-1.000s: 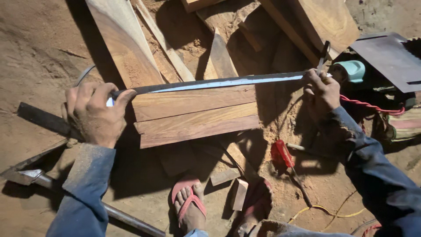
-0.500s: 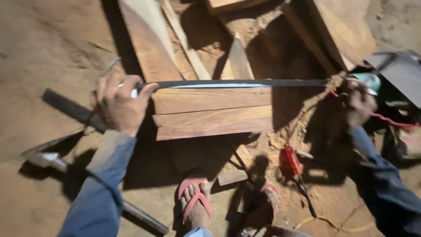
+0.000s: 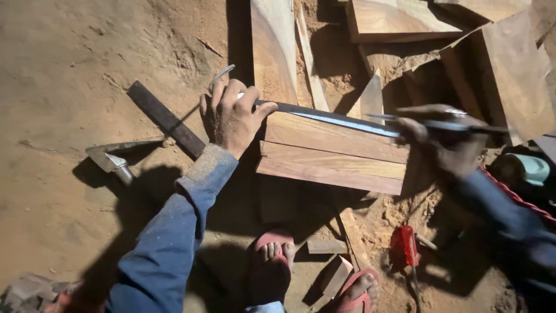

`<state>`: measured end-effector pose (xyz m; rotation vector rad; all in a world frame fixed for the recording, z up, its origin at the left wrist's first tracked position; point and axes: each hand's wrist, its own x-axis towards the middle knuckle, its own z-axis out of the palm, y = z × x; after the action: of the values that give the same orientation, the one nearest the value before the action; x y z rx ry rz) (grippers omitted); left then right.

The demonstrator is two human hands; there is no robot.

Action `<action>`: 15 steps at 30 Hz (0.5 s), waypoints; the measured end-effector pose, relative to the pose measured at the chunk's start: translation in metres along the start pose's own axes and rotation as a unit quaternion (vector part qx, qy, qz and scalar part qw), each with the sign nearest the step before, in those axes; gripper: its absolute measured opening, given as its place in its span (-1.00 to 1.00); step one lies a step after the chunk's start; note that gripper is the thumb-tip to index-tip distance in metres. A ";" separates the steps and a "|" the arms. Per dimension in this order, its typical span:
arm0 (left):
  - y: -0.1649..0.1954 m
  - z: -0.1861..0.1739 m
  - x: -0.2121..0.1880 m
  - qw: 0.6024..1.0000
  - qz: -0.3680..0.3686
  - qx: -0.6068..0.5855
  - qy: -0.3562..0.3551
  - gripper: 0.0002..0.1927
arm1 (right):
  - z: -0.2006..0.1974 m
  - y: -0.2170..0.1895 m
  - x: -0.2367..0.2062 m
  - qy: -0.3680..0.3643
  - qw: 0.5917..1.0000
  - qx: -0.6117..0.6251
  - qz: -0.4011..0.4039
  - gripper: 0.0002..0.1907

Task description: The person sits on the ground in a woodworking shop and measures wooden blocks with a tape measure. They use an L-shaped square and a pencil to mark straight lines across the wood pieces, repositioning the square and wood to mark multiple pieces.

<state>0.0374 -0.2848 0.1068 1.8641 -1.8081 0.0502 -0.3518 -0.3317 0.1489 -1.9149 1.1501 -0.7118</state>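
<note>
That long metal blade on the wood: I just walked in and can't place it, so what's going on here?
A person in blue sleeves holds a long metal blade across a stack of wooden boards on sandy ground. The left hand grips one end of the blade at the boards' left edge; the right hand, in shadow, holds the other end. Both feet in red sandals stand just below the boards. A hammer and a dark flat bar lie to the left.

Reddish-brown stacked boards (image 3: pixel 333 153) with pale streaked grain. Silver-grey blade (image 3: pixel 333 119), shining white along the edge. Blue denim sleeve (image 3: pixel 174 243), dusty at the cuff. 2 pink-red sandals (image 3: pixel 272 243). Red tool handle (image 3: pixel 404 246). Orange-brown sandy ground (image 3: pixel 75 75).
</note>
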 end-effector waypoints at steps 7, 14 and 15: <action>-0.005 0.000 0.000 0.999 0.023 -0.007 0.023 -0.62 | 0.132 -0.038 0.044 0.026 0.984 0.156 -0.081 -0.80; -0.008 -0.002 0.002 0.999 0.021 -0.029 -0.003 -0.61 | 0.144 -0.030 0.051 0.034 0.991 0.004 -0.132 -0.84; -0.008 -0.002 0.002 0.999 0.025 -0.026 0.002 -0.61 | 0.145 -0.028 0.052 0.035 0.991 -0.013 -0.125 -0.85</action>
<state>0.0456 -0.2863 0.1061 1.7821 -1.8359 0.0255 -0.2045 -0.3219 0.0973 -2.0926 0.9737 -0.9091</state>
